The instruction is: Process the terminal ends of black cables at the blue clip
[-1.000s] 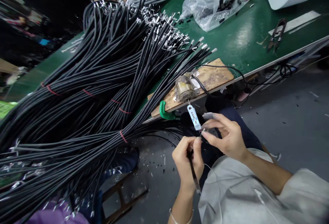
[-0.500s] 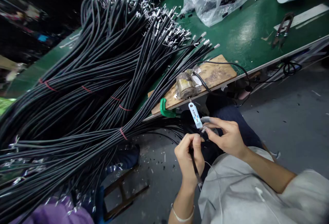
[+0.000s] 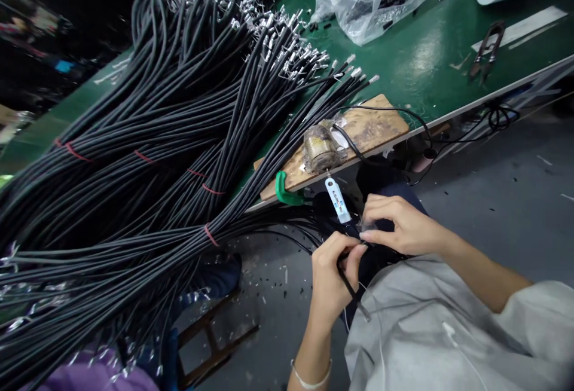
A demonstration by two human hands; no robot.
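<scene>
My left hand point(image 3: 334, 274) is closed around a short length of black cable point(image 3: 348, 286), whose lower end sticks out beneath the palm. At the cable's upper end my right hand point(image 3: 399, 223) pinches with thumb and fingertips; the exact bit between them is too small and hidden to make out. Just above the fingertips, a light-blue plastic tool point(image 3: 337, 199) with a metal blade-like insert points down from a small motor point(image 3: 320, 147) wrapped in clear film. The motor sits on a wooden board point(image 3: 381, 116).
Large bundles of black cables point(image 3: 179, 122) with stripped, silvery ends cover the left of the green table point(image 3: 421, 50). A green clamp point(image 3: 287, 191) grips the board's edge. Thread snips point(image 3: 487, 53) and a plastic bag point(image 3: 354, 2) of black pieces lie farther back.
My right hand has drawn back from the blue tool's tip, and its fingers have closed over the cable's end. The left hand has shifted slightly right with the cable.
</scene>
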